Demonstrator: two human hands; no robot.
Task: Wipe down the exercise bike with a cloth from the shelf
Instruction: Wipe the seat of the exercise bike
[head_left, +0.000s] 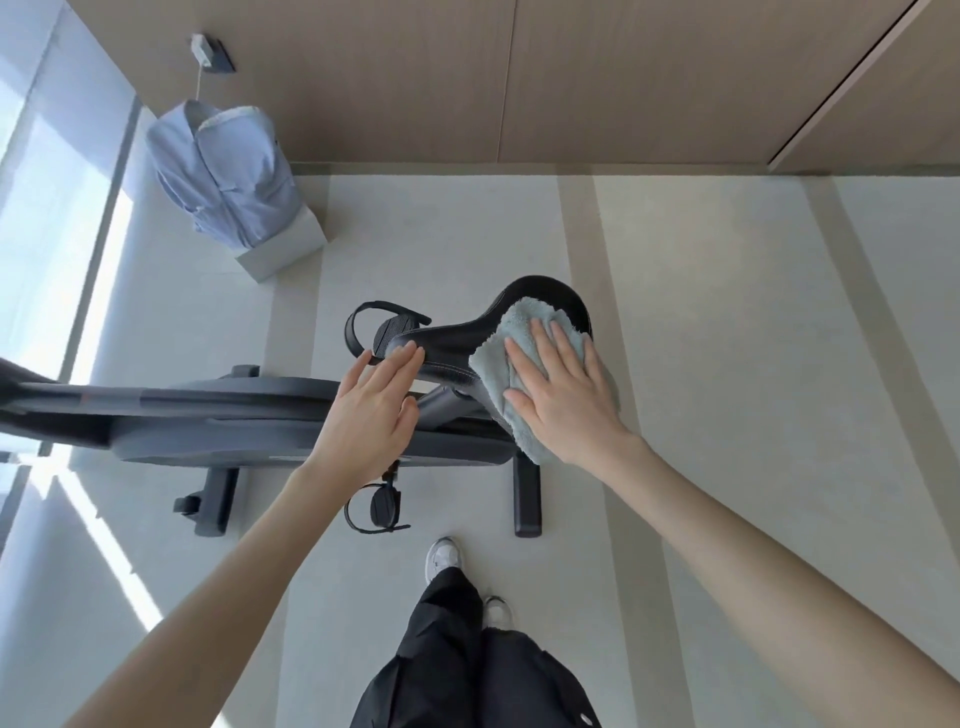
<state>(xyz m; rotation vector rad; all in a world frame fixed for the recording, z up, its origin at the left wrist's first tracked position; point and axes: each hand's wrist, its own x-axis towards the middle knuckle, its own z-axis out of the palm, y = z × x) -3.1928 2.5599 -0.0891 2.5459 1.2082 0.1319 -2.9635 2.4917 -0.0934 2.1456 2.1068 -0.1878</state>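
From above, my right hand (558, 395) lies flat, fingers spread, pressing a pale blue cloth (524, 358) onto the wide end of the black bike seat (457, 338). My left hand (371, 410) is open, fingertips touching the seat's narrow end. The bike (234, 415) stands on a pale floor (727, 364).

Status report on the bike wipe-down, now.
Right hand flat, pressing pale blue fluffy cloth on black bike saddle. Left hand open at saddle nose. Nothing in the way.
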